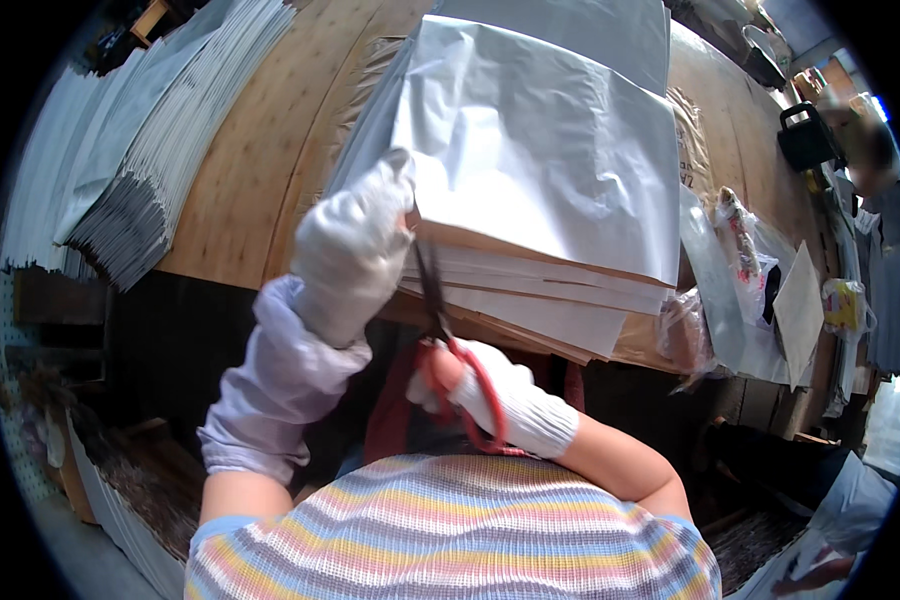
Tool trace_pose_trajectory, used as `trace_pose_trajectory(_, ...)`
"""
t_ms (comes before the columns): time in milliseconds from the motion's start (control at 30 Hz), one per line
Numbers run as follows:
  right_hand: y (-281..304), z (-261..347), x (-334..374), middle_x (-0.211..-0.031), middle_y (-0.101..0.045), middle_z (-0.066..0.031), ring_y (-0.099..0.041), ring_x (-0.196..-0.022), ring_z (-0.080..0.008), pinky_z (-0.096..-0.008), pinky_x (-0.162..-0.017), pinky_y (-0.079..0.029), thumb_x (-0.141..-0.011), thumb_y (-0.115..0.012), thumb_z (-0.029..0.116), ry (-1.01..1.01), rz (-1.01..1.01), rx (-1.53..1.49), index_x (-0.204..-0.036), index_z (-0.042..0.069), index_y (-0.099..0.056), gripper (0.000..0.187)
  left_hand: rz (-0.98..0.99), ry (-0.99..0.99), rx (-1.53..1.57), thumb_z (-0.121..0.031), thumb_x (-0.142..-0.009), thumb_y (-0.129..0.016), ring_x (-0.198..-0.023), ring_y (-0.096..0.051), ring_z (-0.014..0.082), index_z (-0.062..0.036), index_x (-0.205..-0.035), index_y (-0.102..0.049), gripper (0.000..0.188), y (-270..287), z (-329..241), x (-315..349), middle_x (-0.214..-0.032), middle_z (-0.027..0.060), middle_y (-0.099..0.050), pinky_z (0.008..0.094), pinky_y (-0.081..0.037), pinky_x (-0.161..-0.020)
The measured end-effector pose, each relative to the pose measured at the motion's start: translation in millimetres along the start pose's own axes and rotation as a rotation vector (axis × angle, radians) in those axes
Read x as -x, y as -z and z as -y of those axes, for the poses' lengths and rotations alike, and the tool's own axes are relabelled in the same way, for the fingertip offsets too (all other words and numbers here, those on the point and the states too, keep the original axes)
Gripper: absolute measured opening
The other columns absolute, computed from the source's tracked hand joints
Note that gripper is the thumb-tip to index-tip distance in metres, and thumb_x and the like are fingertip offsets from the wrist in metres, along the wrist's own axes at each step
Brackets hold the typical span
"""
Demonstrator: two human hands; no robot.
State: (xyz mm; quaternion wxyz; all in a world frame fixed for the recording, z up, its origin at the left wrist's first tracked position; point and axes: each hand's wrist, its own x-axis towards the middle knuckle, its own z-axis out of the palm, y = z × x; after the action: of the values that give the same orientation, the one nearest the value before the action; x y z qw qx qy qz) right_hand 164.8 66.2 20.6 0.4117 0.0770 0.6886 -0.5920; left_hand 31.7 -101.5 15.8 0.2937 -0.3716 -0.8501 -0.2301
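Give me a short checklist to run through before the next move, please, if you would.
1. Scissors held in the right hand: ok.
2. Left hand gloved: ok.
3. Left hand well away from the blades: not ok, it looks close to their tips.
4. Left hand's grip on the silvery sheet: cannot tell.
5. Sheets underneath squared up: not ok, edges jut unevenly.

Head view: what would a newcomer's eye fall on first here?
Probably the shiny silvery sheet atop the stack at upper centre, catching the light. Next come the red-handled scissors in the gloved right hand, just below the stack, their dark blades pointing up near the gloved left hand at the sheet's left side. The striped top fills the bottom with bright bands.
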Motion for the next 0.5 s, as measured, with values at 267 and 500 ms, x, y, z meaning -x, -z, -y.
trace_pose_trajectory(267,41.8,-46.8,72.0,-0.101,-0.075,-0.0121,-0.071,-0.086,-0.0226,-0.036,-0.081,-0.058,-0.095,-0.057,0.07,0.208,-0.082,-0.323,-0.105,0.004,-0.066,0.067,0.156,0.084,-0.084,-0.009,-0.089,-0.072,-0.091,-0.073,0.0271,-0.0022,-0.111,-0.07,0.023,10.0,39.4,-155.9,-0.108,0.0146,-0.074,0.0358,-0.06,-0.076)
trace_pose_trajectory(500,56.1,-87.0,77.0,-0.086,-0.07,-0.0197,-0.069,-0.075,-0.0274,-0.0412,-0.075,-0.059,-0.091,-0.045,0.083,0.217,-0.105,-0.719,-0.089,0.004,-0.065,0.081,0.324,-0.201,-0.081,-0.013,-0.087,-0.074,-0.092,-0.072,0.0268,-0.0019,-0.114,-0.068,0.03,-66.3,20.9,-132.9,-0.107,0.0131,-0.073,0.0368,-0.059,-0.077)
